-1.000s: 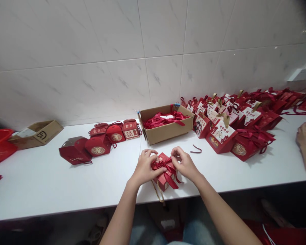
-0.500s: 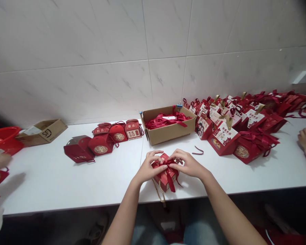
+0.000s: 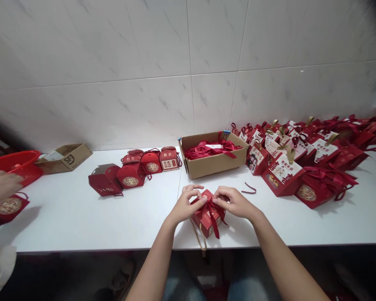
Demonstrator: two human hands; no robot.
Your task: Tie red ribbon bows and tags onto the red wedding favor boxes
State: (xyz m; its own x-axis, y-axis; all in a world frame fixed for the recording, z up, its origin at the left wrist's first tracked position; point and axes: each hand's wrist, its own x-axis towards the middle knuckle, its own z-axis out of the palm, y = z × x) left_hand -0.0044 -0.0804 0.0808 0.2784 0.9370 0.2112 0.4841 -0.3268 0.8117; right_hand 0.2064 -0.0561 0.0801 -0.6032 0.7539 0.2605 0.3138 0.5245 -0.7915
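Note:
A small red gift box (image 3: 207, 228) stands on the white table in front of me, with a dark red ribbon (image 3: 213, 219) tied in a bow on its top. My left hand (image 3: 189, 204) pinches one side of the bow between thumb and forefinger. Opposite it, my right hand (image 3: 233, 201) pinches the other side. The ribbon's tails hang down over the box's front. A twisted gold cord (image 3: 203, 240) droops from the box past the table edge. Fingers cover part of the box's top.
A cardboard box (image 3: 214, 166) of red ribbons stands behind my hands. Finished-looking red gift boxes (image 3: 283, 173) crowd the right; several more (image 3: 130, 177) sit left. A loose cord (image 3: 250, 190) lies nearby. At far left are a red basin (image 3: 31, 175), a small carton (image 3: 70, 161) and another person's hand (image 3: 1, 188).
My hands have drawn slightly apart at the bow, still pinching it. The view has turned a little left. The other person's hand at left shows more, over the basin; the hand at right has nearly left view.

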